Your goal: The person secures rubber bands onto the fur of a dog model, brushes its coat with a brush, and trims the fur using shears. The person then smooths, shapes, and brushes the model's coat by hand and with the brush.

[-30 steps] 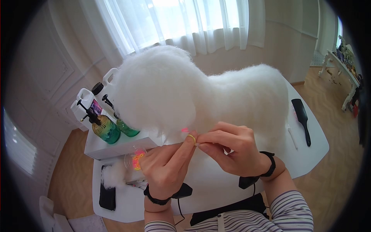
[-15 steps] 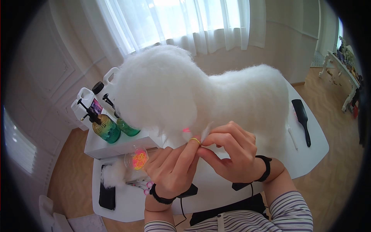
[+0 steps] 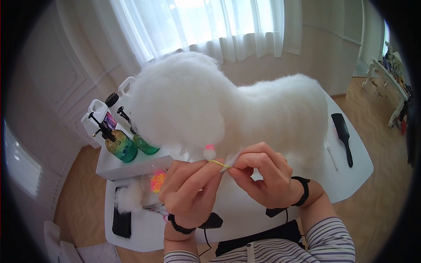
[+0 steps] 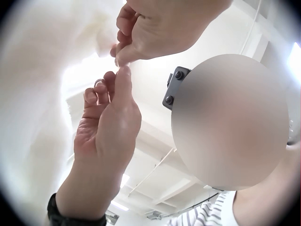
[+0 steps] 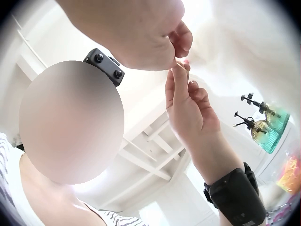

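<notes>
**Fluffy dog model gets a second tuft banded**

Fluffy white dog model (image 3: pixel 228 105) stands across the middle of the white table (image 3: pixel 351 175), its head toward the left. Under its chin, at the near side, one tuft already ends in a pink band (image 3: pixel 210 147); this step looks done. Just right of it a second tuft of white fur (image 3: pixel 233 156) is being tied. The left hand (image 3: pixel 188 188) has a yellow elastic band (image 3: pixel 217 164) stretched taut from its fingertips, and the right hand (image 3: pixel 261 177) pinches the tuft where the band meets it. By my judgement the band is on but not yet wound tight. A cup of bright bands (image 3: pixel 154 179) sits at the near left, green spray bottles (image 3: pixel 120 147) farther left, and a black comb (image 3: pixel 343 133) on the right.
</notes>
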Demonstrator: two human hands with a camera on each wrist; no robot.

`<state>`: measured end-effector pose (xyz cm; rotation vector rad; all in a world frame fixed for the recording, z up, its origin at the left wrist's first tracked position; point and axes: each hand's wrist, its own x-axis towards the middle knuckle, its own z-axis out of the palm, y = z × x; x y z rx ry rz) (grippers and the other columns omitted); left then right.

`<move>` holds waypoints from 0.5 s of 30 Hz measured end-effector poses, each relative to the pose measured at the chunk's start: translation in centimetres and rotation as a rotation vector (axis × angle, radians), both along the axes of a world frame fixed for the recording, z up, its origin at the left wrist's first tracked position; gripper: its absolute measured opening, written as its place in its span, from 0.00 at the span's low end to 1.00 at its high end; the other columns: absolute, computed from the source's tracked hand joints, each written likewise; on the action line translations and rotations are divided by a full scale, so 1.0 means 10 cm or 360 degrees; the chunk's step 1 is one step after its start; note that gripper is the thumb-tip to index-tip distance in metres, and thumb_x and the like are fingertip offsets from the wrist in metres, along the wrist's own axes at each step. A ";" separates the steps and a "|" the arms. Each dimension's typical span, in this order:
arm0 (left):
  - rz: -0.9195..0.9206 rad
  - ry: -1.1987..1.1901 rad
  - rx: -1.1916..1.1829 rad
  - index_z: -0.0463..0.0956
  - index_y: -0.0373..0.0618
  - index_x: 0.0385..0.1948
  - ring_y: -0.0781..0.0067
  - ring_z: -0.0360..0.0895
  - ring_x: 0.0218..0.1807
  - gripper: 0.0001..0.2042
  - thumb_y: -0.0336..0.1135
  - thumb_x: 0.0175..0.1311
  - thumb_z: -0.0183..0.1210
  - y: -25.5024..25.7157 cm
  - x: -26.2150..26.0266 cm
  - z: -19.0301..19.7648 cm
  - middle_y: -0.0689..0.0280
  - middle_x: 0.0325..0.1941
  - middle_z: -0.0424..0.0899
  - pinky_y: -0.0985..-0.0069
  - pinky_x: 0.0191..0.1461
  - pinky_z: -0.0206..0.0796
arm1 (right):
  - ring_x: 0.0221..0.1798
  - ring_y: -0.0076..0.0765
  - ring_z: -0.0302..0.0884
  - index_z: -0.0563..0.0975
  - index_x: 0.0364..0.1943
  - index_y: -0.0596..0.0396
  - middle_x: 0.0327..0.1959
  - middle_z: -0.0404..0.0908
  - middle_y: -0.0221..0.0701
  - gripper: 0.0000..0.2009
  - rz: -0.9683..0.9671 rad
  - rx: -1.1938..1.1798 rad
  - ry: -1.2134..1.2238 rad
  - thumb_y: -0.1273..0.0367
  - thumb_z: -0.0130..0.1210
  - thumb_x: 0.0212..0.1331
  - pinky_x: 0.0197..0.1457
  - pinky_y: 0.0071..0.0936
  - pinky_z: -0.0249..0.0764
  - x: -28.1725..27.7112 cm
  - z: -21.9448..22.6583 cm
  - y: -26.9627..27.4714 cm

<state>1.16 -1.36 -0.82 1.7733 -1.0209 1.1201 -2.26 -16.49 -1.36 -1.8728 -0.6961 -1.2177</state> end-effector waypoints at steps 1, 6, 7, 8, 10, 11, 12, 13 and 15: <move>-0.0114 0.0179 -0.0138 0.81 0.43 0.29 0.75 0.71 0.25 0.12 0.19 0.40 0.66 0.01 -0.03 -0.01 0.66 0.31 0.80 0.82 0.26 0.63 | 0.21 0.30 0.73 0.72 0.31 0.61 0.29 0.76 0.36 0.10 0.0007 -0.0004 0.0002 0.79 0.63 0.46 0.20 0.22 0.69 -0.01 0.01 -0.01; -0.0272 0.0215 -0.0321 0.79 0.41 0.29 0.74 0.74 0.29 0.08 0.17 0.48 0.61 0.02 0.03 -0.01 0.61 0.36 0.78 0.81 0.29 0.67 | 0.21 0.30 0.71 0.71 0.30 0.61 0.30 0.75 0.36 0.10 0.0055 0.0094 -0.0031 0.82 0.61 0.47 0.21 0.22 0.69 0.02 0.01 0.00; -0.0452 0.0348 -0.0468 0.78 0.39 0.30 0.72 0.75 0.30 0.07 0.17 0.50 0.59 0.00 0.04 -0.03 0.59 0.36 0.79 0.81 0.31 0.68 | 0.21 0.30 0.71 0.71 0.29 0.61 0.30 0.75 0.36 0.10 0.0072 0.0076 -0.0063 0.82 0.61 0.47 0.21 0.22 0.69 0.04 0.01 0.00; -0.0632 0.0481 -0.0613 0.77 0.38 0.31 0.71 0.76 0.30 0.07 0.16 0.52 0.56 -0.01 0.05 -0.04 0.57 0.36 0.79 0.81 0.32 0.70 | 0.22 0.30 0.71 0.70 0.29 0.60 0.30 0.75 0.36 0.10 0.0090 0.0058 -0.0096 0.83 0.60 0.47 0.22 0.22 0.70 0.06 0.00 -0.01; -0.0586 0.0402 -0.0518 0.76 0.37 0.32 0.69 0.77 0.31 0.07 0.16 0.54 0.55 -0.01 0.06 -0.03 0.56 0.35 0.80 0.80 0.34 0.71 | 0.23 0.31 0.71 0.70 0.30 0.61 0.30 0.75 0.36 0.10 0.0075 0.0047 -0.0127 0.83 0.60 0.46 0.23 0.22 0.70 0.10 -0.02 -0.02; -0.0539 0.0322 -0.0425 0.75 0.36 0.32 0.68 0.79 0.32 0.07 0.16 0.55 0.53 -0.02 0.06 -0.02 0.55 0.35 0.80 0.80 0.35 0.72 | 0.23 0.32 0.71 0.71 0.31 0.61 0.30 0.74 0.36 0.11 0.0060 0.0035 -0.0160 0.84 0.60 0.46 0.24 0.23 0.71 0.12 -0.04 -0.03; -0.0539 0.0322 -0.0425 0.75 0.36 0.32 0.68 0.79 0.32 0.07 0.16 0.55 0.53 -0.02 0.05 -0.02 0.55 0.35 0.80 0.80 0.35 0.72 | 0.23 0.32 0.71 0.71 0.31 0.61 0.30 0.74 0.36 0.11 0.0060 0.0034 -0.0161 0.84 0.60 0.46 0.24 0.23 0.71 0.14 -0.05 -0.05; -0.0512 0.0313 -0.0400 0.75 0.37 0.32 0.67 0.79 0.32 0.07 0.16 0.54 0.54 -0.03 0.05 -0.03 0.55 0.35 0.81 0.79 0.35 0.73 | 0.25 0.30 0.73 0.71 0.32 0.59 0.32 0.75 0.36 0.12 -0.0005 -0.0038 -0.0212 0.84 0.61 0.44 0.26 0.22 0.72 0.15 -0.07 -0.08; -0.0485 0.0303 -0.0376 0.76 0.37 0.32 0.67 0.80 0.33 0.07 0.15 0.53 0.54 -0.04 0.04 -0.03 0.54 0.34 0.81 0.79 0.35 0.73 | 0.27 0.29 0.75 0.72 0.33 0.58 0.34 0.76 0.37 0.14 -0.0071 -0.0112 -0.0264 0.84 0.62 0.42 0.28 0.21 0.73 0.16 -0.05 -0.12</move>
